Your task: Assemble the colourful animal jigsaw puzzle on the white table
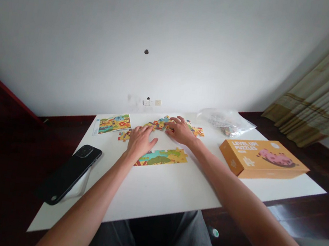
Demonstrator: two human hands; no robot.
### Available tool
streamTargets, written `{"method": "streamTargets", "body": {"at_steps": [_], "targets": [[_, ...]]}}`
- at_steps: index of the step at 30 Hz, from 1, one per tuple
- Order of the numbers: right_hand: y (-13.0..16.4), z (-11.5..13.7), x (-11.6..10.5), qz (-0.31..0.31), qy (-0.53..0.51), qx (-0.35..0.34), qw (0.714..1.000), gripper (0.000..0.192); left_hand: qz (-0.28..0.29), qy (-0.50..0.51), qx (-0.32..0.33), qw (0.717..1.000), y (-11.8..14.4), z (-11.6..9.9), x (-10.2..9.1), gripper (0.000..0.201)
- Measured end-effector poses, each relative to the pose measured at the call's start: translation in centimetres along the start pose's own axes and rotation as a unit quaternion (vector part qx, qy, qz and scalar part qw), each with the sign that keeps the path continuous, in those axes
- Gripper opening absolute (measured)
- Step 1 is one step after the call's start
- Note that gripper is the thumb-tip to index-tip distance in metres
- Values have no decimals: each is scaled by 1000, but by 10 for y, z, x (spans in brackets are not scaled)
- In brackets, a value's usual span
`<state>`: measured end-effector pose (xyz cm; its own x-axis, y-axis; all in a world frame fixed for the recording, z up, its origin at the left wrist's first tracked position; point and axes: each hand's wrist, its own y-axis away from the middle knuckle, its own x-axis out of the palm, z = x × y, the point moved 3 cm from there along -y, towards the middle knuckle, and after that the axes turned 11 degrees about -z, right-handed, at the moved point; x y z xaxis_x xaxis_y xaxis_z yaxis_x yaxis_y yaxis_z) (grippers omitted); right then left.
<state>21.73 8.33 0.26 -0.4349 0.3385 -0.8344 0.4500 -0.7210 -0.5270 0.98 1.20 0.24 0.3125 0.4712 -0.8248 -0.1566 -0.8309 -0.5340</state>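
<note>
At the left of the white table (pixel 165 196) we see a black phone (pixel 74 171) resting slantwise on a pale, flat object (pixel 81 184), probably put there to be out of the way. Beyond it, near the far edge, lies a picture card (pixel 116 123), face up; we take it to be set there so that it can be glanced at. Just to its right a few puzzle pieces (pixel 124 135) lie beside the left hand (pixel 140 140). That hand is palm down, thumb held well out from the fingers, and we see nothing gripped in it; it seems to rest there lightly, perhaps to steady what is under it. Nearer us, a joined puzzle strip (pixel 167 157) lies flat, partly behind the left wrist, where both hands reach it easily. Further off, loose pieces (pixel 161 122) spread in a heap under the right hand (pixel 180 130), its fingers fanned and curved; whether a fingertip presses on one, we cannot tell. To the right, a clear plastic bag (pixel 230 121) and an orange puzzle box (pixel 266 158) sit aside, likely leaving the middle for the pieces.
</note>
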Motion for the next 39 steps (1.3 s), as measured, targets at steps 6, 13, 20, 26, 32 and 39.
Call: {"method": "streamTargets", "body": {"at_steps": [6, 13, 20, 26, 32, 39], "targets": [[0, -10, -12, -18, -12, 37, 999, 37, 18, -26, -43, 999, 2, -1, -3, 60], [0, 2, -4, -41, -12, 14, 999, 50, 18, -26, -56, 998, 4, 0, 1, 62], [-2, 16, 8, -22, -18, -12, 1000, 40, 26, -24, -40, 999, 3, 0, 1, 55], [-5, 11, -5, -27, -54, -24, 998, 21, 19, -25, -49, 998, 5, 5, 6, 57], [-4, 9, -14, -44, -74, 18, 996, 22, 3, -14, -58, 998, 3, 13, 5, 59], [-5, -7, -27, -106, -181, 128, 969, 35, -34, -24, -62, 997, 0, 23, -1, 57]]}}
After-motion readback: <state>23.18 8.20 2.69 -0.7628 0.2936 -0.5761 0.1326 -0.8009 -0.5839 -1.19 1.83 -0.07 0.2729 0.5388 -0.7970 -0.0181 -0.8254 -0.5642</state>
